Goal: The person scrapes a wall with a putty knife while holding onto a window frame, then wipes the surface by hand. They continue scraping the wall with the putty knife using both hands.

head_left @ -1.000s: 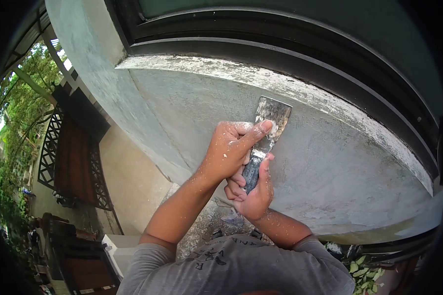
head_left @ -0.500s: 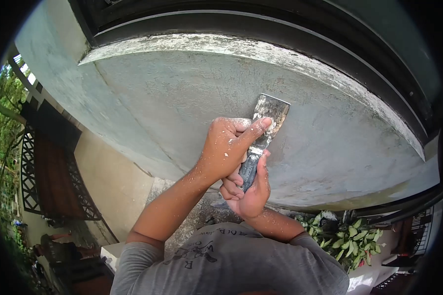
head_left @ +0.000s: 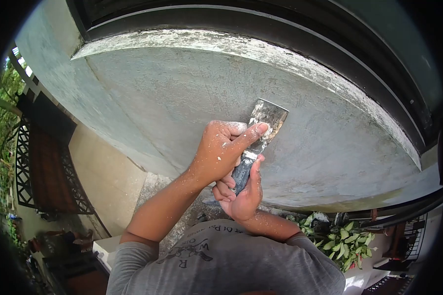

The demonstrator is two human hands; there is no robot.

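A putty knife point(head_left: 243, 173) with a dark handle and a wide metal blade, smeared with pale residue, is held between both hands in front of a grey wall point(head_left: 172, 93). My left hand point(head_left: 220, 147) grips the blade, its thumb flat on the upper face and its fingers curled underneath, partly hidden. Below it, my right hand point(head_left: 245, 196) wraps the handle, the thumb along one side. White flecks dot both hands and forearms. The blade's wide edge points up the wall and overlaps its rough surface in this view.
A window sill point(head_left: 202, 41) with flaking white paint runs above the wall, under a dark window frame point(head_left: 231, 19). A leafy plant point(head_left: 347, 241) grows at lower right. A brown gate point(head_left: 51, 167) stands at far left beside a concrete floor point(head_left: 101, 172).
The putty knife and both hands have shifted slightly down, away from the sill, with the same grip. The camera view has moved a little too.
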